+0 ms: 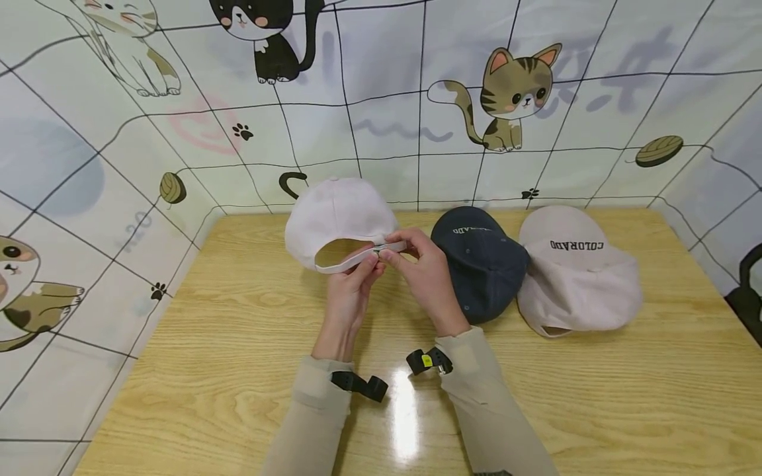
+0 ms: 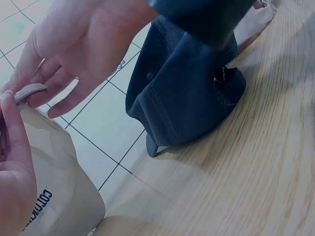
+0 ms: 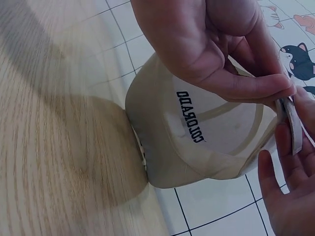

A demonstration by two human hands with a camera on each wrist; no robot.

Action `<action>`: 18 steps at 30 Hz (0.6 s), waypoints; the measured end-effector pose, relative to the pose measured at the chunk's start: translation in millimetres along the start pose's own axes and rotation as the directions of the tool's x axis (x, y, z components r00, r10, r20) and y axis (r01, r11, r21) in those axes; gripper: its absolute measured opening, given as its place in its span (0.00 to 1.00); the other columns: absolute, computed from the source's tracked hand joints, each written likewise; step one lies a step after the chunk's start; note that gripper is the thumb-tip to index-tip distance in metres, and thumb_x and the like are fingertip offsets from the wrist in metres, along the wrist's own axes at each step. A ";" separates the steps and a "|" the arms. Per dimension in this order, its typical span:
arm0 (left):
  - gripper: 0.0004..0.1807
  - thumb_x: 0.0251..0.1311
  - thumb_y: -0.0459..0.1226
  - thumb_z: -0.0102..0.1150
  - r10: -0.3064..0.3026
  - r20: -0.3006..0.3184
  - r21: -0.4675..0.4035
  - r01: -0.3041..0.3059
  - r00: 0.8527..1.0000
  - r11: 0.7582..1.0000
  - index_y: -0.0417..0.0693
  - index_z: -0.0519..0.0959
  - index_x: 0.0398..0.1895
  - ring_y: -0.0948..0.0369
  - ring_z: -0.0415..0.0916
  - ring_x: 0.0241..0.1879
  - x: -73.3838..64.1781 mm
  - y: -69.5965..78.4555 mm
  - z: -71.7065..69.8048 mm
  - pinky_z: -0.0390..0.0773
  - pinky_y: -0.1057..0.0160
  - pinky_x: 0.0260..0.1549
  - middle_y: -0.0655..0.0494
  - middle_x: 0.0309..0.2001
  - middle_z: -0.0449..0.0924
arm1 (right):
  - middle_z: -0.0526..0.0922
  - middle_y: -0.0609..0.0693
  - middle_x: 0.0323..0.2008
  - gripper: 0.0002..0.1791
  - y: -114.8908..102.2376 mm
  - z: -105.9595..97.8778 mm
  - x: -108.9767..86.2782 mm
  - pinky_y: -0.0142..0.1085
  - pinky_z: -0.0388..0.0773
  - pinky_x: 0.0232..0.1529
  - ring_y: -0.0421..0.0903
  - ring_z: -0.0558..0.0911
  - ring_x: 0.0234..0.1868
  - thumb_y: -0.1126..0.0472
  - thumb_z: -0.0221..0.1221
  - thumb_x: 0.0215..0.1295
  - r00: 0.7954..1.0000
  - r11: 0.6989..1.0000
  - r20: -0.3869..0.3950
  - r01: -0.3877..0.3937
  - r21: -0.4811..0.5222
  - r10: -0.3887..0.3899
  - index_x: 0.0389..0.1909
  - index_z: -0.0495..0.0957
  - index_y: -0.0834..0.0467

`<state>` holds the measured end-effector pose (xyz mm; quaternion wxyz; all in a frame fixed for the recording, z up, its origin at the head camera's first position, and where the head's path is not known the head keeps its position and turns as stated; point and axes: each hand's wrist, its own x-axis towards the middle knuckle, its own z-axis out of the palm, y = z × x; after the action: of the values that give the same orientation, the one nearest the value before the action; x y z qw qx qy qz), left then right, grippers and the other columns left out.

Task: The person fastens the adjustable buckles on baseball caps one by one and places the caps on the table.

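A pale pinkish-white baseball cap (image 1: 339, 211) is held with its back opening toward me. My left hand (image 1: 350, 297) pinches the cap's back strap (image 1: 351, 262) near its joining point. From the other side, my right hand (image 1: 427, 271) pinches the strap's loose end (image 1: 394, 247) between thumb and fingers. In the right wrist view, dark COLORADO lettering (image 3: 190, 117) shows inside the cap, and the strap end (image 3: 294, 127) sticks out between the hands. Fingers partly hide the fastening.
A navy cap (image 1: 479, 264) lies right of my right hand. Against it rests another pale cap (image 1: 586, 277) marked COLORADO. The wooden table (image 1: 226, 370) meets a cat-patterned cloth (image 1: 387, 152) at its back and sides.
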<state>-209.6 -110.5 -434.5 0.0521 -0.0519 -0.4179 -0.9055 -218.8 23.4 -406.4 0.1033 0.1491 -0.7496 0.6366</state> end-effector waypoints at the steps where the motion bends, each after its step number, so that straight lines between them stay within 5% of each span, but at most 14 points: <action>1: 0.09 0.57 0.24 0.52 -0.001 -0.002 -0.003 0.001 1.000 1.000 0.37 0.77 0.39 0.62 0.77 0.28 -0.1 -0.6 0.0 0.76 0.71 0.33 0.50 0.33 0.78 | 0.76 0.44 0.39 0.13 5.2 0.4 1.5 0.41 0.69 0.50 0.42 0.74 0.44 0.52 0.62 0.53 1.000 1.000 -0.004 0.014 -0.009 -0.014 0.40 0.78 0.49; 12: 0.09 0.58 0.26 0.51 -0.024 0.030 -0.015 0.025 0.999 1.000 0.37 0.77 0.41 0.64 0.74 0.27 -2.8 -0.3 -0.4 0.74 0.73 0.29 0.52 0.33 0.77 | 0.75 0.37 0.37 0.09 11.0 2.1 1.3 0.34 0.72 0.44 0.36 0.74 0.40 0.49 0.61 0.53 0.998 0.998 -0.027 0.060 -0.032 -0.061 0.36 0.81 0.44; 18: 0.10 0.57 0.27 0.53 0.038 0.046 0.024 -0.039 0.998 0.999 0.35 0.76 0.42 0.61 0.77 0.30 -1.9 4.2 4.5 0.76 0.70 0.32 0.50 0.34 0.78 | 0.75 0.39 0.37 0.10 4.5 1.2 2.2 0.36 0.72 0.42 0.38 0.73 0.39 0.49 0.61 0.54 0.997 0.997 -0.027 0.075 -0.025 -0.076 0.36 0.81 0.45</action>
<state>-207.0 -109.7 -428.7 0.0606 -0.0797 -0.4292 -0.8976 -222.4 22.6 -410.0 0.1395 0.1670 -0.7495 0.6252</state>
